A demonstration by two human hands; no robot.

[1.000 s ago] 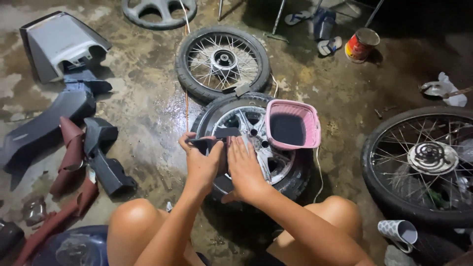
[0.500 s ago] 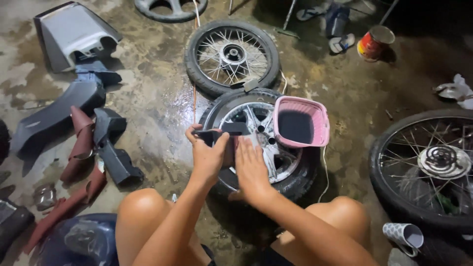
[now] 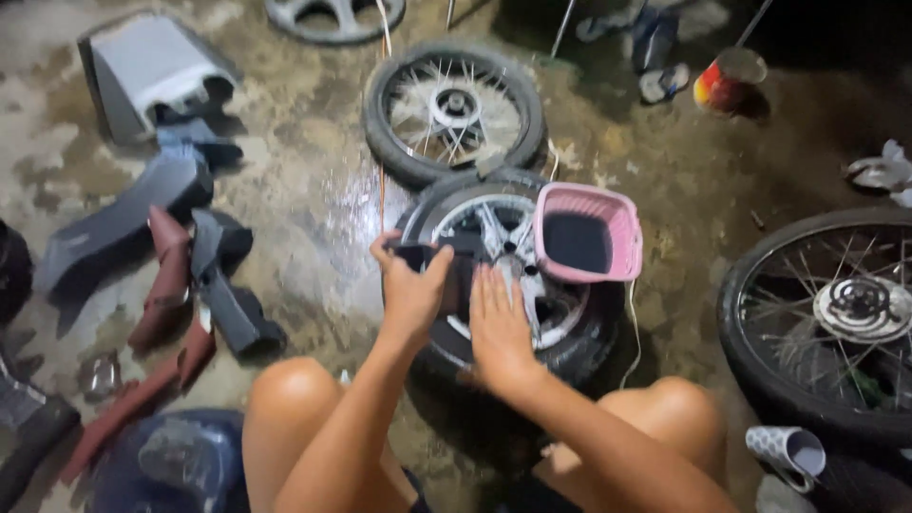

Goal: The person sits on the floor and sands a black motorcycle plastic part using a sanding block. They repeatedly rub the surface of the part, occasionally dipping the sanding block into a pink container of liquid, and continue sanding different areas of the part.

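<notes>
A motorcycle wheel (image 3: 570, 334) with a silver cast rim and black tyre lies flat on the wet concrete in front of my knees. My left hand (image 3: 410, 290) grips a dark flat piece (image 3: 429, 255) held over the wheel's near-left rim. My right hand (image 3: 496, 328) lies flat on that piece and the rim, fingers stretched out together. A pink plastic basket (image 3: 622, 249) rests on the wheel's far right side, its inside dark.
A spoked wheel (image 3: 454, 109) lies just behind, another large spoked wheel (image 3: 836, 318) at the right. Grey, black and dark red body panels (image 3: 176, 252) lie scattered at the left. A paint can (image 3: 727, 81) stands far right; a patterned cup (image 3: 787, 454) lies near my right knee.
The view shifted slightly, so everything sits a little further right and lower. My hands stay on the dark piece over the wheel, the right hand now flatter.
</notes>
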